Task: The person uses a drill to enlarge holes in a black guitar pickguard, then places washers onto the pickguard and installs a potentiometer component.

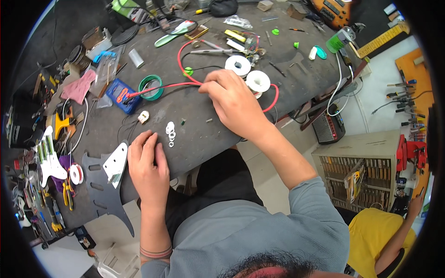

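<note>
My right hand (230, 103) is over the middle of the dark bench, fingers curled and closed where a red test lead (187, 84) meets the fingertips. Two white spools (258, 81) stand just beyond it. My left hand (147, 164) rests at the near bench edge, fingers loosely apart, with nothing seen in it. Beside it lies a white triangular plate with holes (115, 160). Between the hands are white rings (170, 131) and a tiny green part (182, 122). Farther left sit a blue multimeter (122, 96), a green ring-shaped roll (151, 87) and a small cream part with thin wires (143, 116).
A black pickguard (99, 194) overhangs the near left edge. Hand tools (53, 211) crowd the left end. A soldering iron (208, 51) and electronic parts lie at the back, near an orange guitar body (330, 11). A person in yellow (378, 236) is at lower right.
</note>
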